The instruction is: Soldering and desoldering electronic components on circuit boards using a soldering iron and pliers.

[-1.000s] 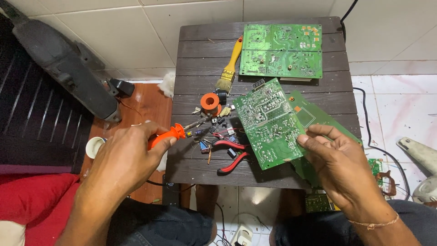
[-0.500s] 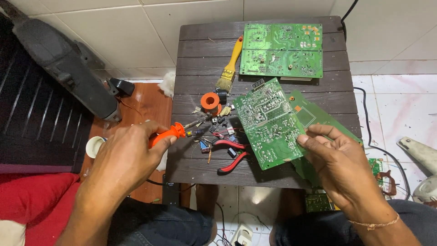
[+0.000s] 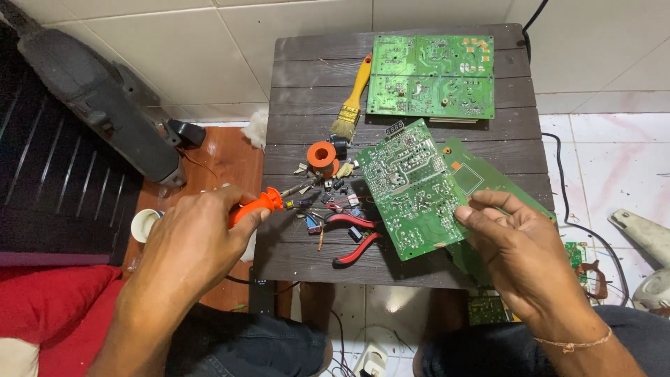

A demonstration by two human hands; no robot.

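Observation:
My left hand [image 3: 192, 241] grips an orange-handled soldering iron [image 3: 269, 201], its metal tip pointing right toward a scatter of small components [image 3: 328, 202] on the dark wooden table [image 3: 300, 84]. My right hand [image 3: 513, 244] holds a green circuit board [image 3: 412, 187] by its lower right edge, tilted up, solder side toward me. A second green board [image 3: 481, 174] lies under it.
Red-handled pliers [image 3: 356, 234] lie beside the held board. An orange solder spool [image 3: 322, 155], a yellow brush [image 3: 352, 94] and a large green board [image 3: 430, 75] sit further back. A black tool [image 3: 91, 98] rests at left; cables and boards lie on the floor.
The soldering iron tip has shifted slightly; both hands and the held board stay almost where they were.

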